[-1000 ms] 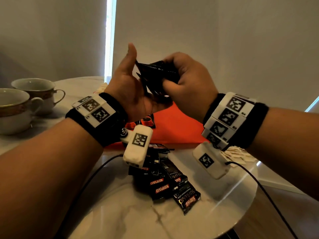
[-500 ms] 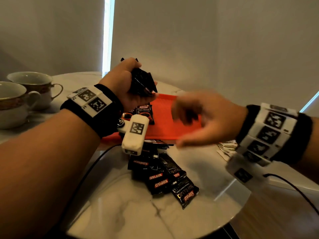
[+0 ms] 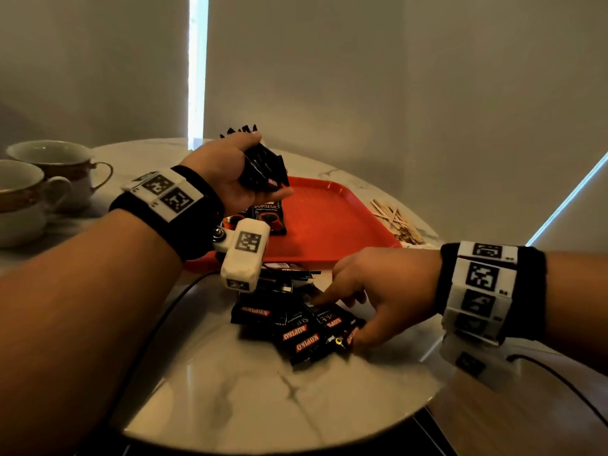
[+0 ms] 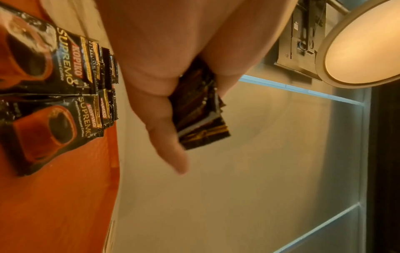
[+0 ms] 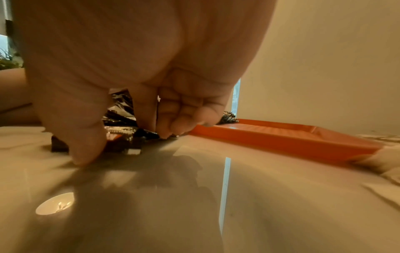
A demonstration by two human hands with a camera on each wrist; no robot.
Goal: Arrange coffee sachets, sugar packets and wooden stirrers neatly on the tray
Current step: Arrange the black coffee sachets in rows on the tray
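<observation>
My left hand [image 3: 269,166] grips a stack of black coffee sachets [image 3: 263,169] above the left end of the red tray [image 3: 329,218]. The left wrist view shows that stack [image 4: 199,109] between thumb and fingers. Two rows of sachets [image 3: 268,213] lie overlapped on the tray [image 4: 65,196] below. My right hand [image 3: 340,320] is down at the loose pile of sachets [image 3: 296,327] on the table. Its thumb and curled fingers [image 5: 149,119] pinch a sachet at the pile's right edge. Wooden stirrers [image 3: 394,218] lie right of the tray.
Two cups [image 3: 49,179] stand at the far left of the round marble table [image 3: 263,406]. A black cable [image 3: 158,324] runs under my left arm. Pale packets [image 5: 385,164] show blurred at the tray's [image 5: 281,137] near right corner. A wall is close behind the table.
My right hand let go of the stack and dropped to the pile on the table. My left hand sank with the stack to just above the tray.
</observation>
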